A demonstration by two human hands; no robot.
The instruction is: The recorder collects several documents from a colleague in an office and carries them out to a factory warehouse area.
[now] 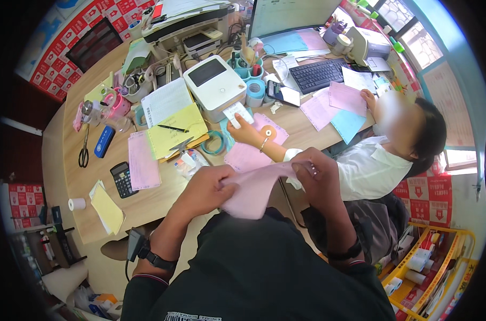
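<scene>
Cluttered wooden desk (162, 200) spreads from nine to one o'clock. Left hand (208, 187) and right hand (312, 174) both pinch the pink paper sheet (256, 190) at centre; best kept taut, edges aligned. Seated co-worker's hand (244, 131) takes a label at twelve.

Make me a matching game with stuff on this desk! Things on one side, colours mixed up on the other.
Things:
1. Sheet held in both hands
2. Scissors
3. Label printer
4. Notepad under the pen

Colours:
A. white
B. yellow
C. pink
D. black handles

Pairs: 1-C, 2-D, 3-A, 4-B. The left hand and right hand each grip one end of the pink sheet.
</scene>
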